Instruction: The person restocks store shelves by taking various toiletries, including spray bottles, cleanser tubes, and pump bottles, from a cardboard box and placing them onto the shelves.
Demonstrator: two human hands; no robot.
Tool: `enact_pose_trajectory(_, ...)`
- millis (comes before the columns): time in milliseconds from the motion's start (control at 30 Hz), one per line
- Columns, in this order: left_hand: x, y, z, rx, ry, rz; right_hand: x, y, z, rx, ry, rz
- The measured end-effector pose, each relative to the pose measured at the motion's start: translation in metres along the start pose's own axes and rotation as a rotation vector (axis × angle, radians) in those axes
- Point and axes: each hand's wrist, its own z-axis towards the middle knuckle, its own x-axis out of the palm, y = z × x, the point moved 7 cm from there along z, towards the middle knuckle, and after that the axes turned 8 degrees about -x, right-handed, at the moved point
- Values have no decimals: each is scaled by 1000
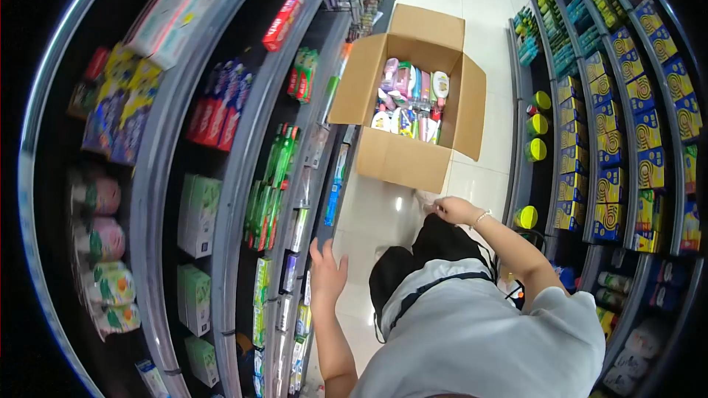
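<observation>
My left hand (pixel 328 273) is raised beside the toothpaste shelf on the left, fingers apart and nothing in them. Close to it are slim toothpaste boxes (pixel 298 230) and a blue boxed item (pixel 335 190) at the shelf edge. My right hand (pixel 457 211) is in front of my dark trousers, its fingers curled together. Something pale shows by its fingertips, too small to make out. Ahead on the floor stands an open cardboard box (pixel 402 161), flaps folded out, with several bottles (pixel 413 96) of mixed colours inside.
Shelves line both sides of the aisle. On the left are green toothpaste packs (pixel 267 206), pale green boxes (pixel 198 214) and a red box (pixel 283 21). Blue and yellow boxes (pixel 609 146) and yellow-lidded tubs (pixel 537 125) fill the right shelves. Pale floor tiles (pixel 483 184) run between.
</observation>
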Motion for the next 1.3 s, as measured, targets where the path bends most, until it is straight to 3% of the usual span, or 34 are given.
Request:
enact_pose_trajectory(133,33,-68,33,87,21,38,-50,-36,41,6,-112,55)
enact_pose_trajectory(300,95,-143,55,-66,288,-154,-94,-103,117,-76,-310,231)
enact_pose_trajectory(367,113,-160,60,-133,355,-94,-94,-144,146,167,-264,370)
enact_pose_trajectory(467,128,-178,67,-175,386,-82,-77,-200,189,261,-312,473)
enact_pose_trajectory(533,133,-182,72,-216,376,-89,-62,-233,204,645,-233,575)
enact_pose_trajectory(567,135,-183,74,-234,358,-93,-59,-242,215,646,-217,579)
enact_pose_trajectory(633,139,-185,77,-259,342,-55,-59,-258,230,624,-265,279)
enact_pose_trajectory(667,139,-187,79,-269,322,-18,-52,-264,235,623,-252,286)
enact_pose_trajectory(733,141,-190,84,-316,357,-32,-75,-258,242,561,-563,204)
enact_pose_trajectory(800,144,-193,86,-322,368,-78,-91,-257,258,499,-586,214)
enact_pose_trajectory(867,146,-197,90,-351,368,-90,-118,-234,278,228,-622,-9)
enact_pose_trajectory(900,147,-198,91,-353,363,-99,-124,-235,288,224,-619,-4)
enact_pose_trajectory(967,151,-201,94,-337,340,-118,-131,-219,316,-10,-487,-163)
enact_pose_trajectory(1000,152,-203,96,-340,330,-119,-137,-214,323,-21,-488,-162)
enact_pose_trajectory(1067,154,-208,101,-326,308,-207,-131,-192,345,-138,-281,-379)
enact_pose_trajectory(1100,152,-212,104,-258,239,-166,-122,-192,356,-118,-192,-494)
enact_pose_trajectory(1233,157,-219,109,-266,243,-184,-102,-208,383,10,-56,-420)
enact_pose_trajectory(1300,164,-216,104,-380,327,-224,-97,-215,388,21,-65,-397)
